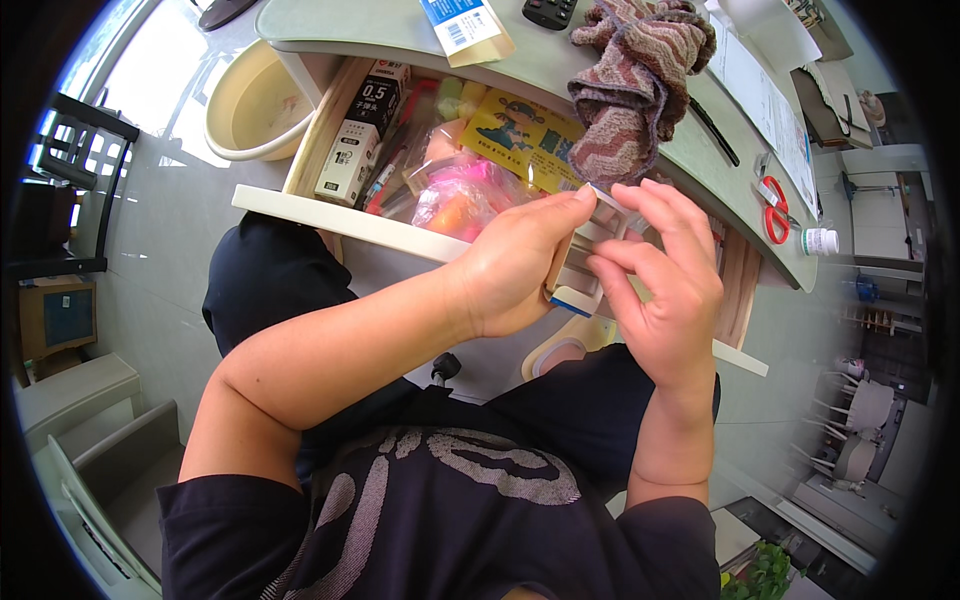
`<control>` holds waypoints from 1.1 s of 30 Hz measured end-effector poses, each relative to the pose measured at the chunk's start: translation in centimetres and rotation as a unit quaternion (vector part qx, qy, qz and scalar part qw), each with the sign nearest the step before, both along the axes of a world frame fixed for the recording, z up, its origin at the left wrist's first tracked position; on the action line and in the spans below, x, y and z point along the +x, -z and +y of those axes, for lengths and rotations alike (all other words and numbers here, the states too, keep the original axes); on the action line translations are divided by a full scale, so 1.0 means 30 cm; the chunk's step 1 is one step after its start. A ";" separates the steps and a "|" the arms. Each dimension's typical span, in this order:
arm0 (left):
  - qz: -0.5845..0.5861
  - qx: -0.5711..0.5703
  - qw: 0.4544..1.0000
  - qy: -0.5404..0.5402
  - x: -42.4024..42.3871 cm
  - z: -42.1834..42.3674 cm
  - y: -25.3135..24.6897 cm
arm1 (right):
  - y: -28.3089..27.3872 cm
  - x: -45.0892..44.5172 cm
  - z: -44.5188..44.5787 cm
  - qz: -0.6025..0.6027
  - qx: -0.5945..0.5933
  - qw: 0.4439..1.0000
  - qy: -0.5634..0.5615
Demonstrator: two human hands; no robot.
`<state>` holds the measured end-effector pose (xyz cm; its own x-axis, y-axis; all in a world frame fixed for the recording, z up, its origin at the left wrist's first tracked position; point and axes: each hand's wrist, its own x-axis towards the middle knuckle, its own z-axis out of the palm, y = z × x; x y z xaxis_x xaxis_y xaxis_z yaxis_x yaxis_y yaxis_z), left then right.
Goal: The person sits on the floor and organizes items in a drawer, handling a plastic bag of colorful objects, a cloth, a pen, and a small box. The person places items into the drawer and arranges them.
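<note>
My left hand (517,255) is closed around a small open box (576,289) with a pale compartmented inside and a blue patch at its lower end. The fingers of my right hand (660,277) reach to the box's right side, thumb and forefinger close together at its opening; whether they pinch something cannot be told. Both hands are above the front of a pulled-out drawer (352,225). In it lie a black-and-white pen box (360,135), a yellow printed packet (521,139) and clear plastic bags (469,199) with pink and orange things.
On the desk (352,26) are a brown striped cloth (637,82), a blue-and-white box (469,30), a remote control (550,10), a black pen (714,131), red-handled scissors (776,210) and a white bottle (820,241). A cream basin (259,109) stands left of the drawer.
</note>
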<state>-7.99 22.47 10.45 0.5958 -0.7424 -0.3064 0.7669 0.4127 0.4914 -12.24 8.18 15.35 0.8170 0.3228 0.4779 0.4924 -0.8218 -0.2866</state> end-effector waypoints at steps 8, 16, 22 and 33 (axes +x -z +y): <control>0.000 -0.030 0.999 -0.014 -0.005 -0.005 -0.002 | 0.007 -0.004 0.016 0.024 0.060 0.998 0.015; -0.008 -0.027 0.999 -0.018 -0.004 -0.010 0.008 | 0.034 0.006 0.007 0.031 0.068 0.997 0.010; -0.003 -0.066 0.998 0.013 -0.003 0.002 -0.014 | -0.011 -0.003 0.008 0.098 0.063 0.993 0.000; 0.000 -0.038 0.999 -0.006 -0.004 -0.005 -0.013 | 0.015 0.002 0.015 0.074 0.064 0.995 0.016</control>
<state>-8.12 22.31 10.83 0.6044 -0.7564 -0.2500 0.7621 0.4575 0.4582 -12.17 8.63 14.91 0.8898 0.2403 0.3879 0.4121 -0.7882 -0.4571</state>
